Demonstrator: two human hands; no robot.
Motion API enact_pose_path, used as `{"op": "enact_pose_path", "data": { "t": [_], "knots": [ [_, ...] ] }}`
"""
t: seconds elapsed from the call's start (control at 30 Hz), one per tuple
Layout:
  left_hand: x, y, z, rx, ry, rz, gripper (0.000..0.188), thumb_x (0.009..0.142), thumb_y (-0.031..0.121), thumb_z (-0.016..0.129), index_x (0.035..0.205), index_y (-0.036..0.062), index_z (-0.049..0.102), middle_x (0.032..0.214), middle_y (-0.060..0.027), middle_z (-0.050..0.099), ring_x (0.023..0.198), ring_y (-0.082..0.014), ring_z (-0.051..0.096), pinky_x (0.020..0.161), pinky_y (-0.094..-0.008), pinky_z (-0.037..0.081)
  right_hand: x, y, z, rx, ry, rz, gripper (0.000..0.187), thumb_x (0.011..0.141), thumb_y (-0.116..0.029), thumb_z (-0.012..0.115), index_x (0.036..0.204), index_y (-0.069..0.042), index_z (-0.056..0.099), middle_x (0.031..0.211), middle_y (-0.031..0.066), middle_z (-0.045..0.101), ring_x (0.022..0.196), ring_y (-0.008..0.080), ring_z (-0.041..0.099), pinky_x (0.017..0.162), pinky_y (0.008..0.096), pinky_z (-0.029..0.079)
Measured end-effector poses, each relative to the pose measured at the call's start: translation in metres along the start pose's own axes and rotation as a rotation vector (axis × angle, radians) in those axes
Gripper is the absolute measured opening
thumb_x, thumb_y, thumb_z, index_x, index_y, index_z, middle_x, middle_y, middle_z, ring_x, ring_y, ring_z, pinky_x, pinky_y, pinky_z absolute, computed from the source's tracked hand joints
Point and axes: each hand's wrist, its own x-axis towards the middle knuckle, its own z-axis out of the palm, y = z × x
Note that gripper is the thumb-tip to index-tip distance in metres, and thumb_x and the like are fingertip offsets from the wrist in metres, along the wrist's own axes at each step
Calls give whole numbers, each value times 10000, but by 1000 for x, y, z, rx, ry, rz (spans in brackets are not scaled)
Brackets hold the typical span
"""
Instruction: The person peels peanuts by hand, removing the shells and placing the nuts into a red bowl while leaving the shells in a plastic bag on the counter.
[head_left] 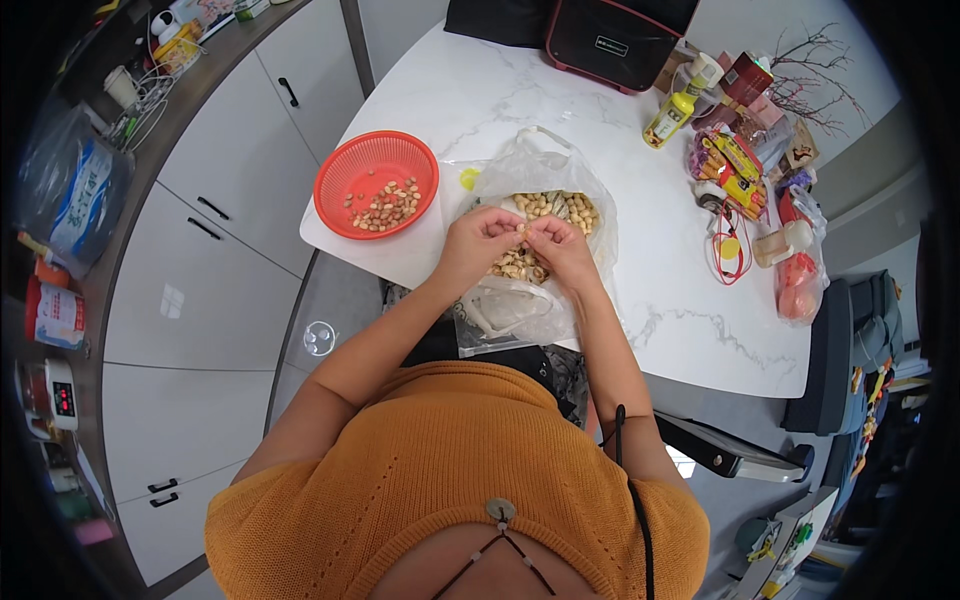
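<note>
A person in an orange knit top stands at a white marble table (600, 300). Near the middle of the frame, the left hand (478, 240) and right hand (562, 248) meet, fingertips pinching a peanut (521, 231) over a clear plastic bag (540, 175) of unshelled peanuts. To the left of centre sits a red plastic basket (335, 185) holding shelled peanuts (385, 205). At upper right stands a yellow bottle (668, 118) among snack packets (738, 165).
</note>
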Motion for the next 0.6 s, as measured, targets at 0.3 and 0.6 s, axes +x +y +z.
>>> {"op": "enact_pose_path", "data": {
  "t": [0.3, 0.6],
  "knots": [
    [-4, 6, -1, 404, 88, 181, 149, 803, 13, 557, 937, -33, 604, 850, -65, 568, 703, -98, 578, 609, -195, 463, -4, -4, 11, -248, 150, -221, 90, 800, -65, 623, 864, -20, 579, 679, -53, 511, 598, 10, 414, 515, 146, 318],
    [-4, -3, 1, 418, 75, 183, 143, 818, 22, 549, 926, -50, 608, 820, -65, 562, 624, -99, 575, 537, -202, 463, -5, 1, 16, -455, 245, -357, 66, 745, -47, 655, 803, -35, 625, 530, -66, 427, 485, 10, 335, 440, 169, 283]
  ]
}}
